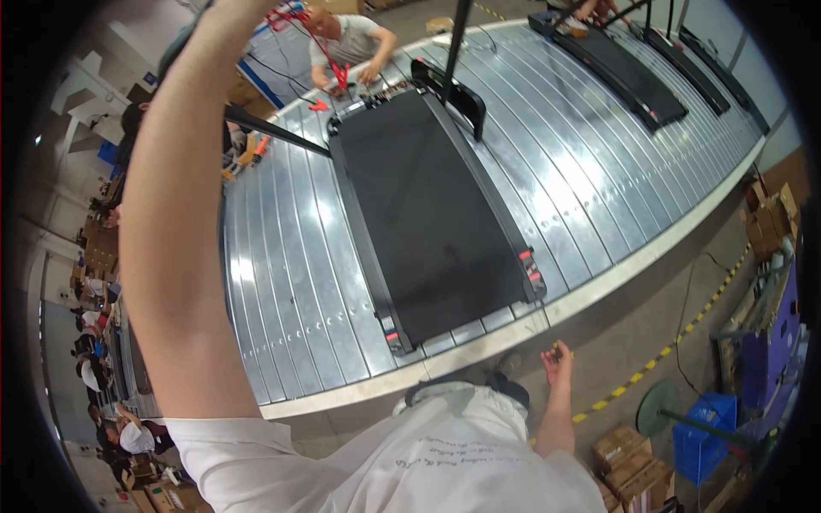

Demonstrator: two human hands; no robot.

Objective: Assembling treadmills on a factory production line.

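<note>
Matt black treadmill belt on glossy ribbed metal conveyor.

The scene is evenly and brightly lit from overhead. Broad white glare is thrown along the ribbed metal conveyor on both sides of the black treadmill, whose matte belt is left nearly featureless. Straight conveyor edges are bent strongly toward the rim, where a black vignette is seen. Slight softness is noticed beyond the conveyor, among distant figures.
</note>
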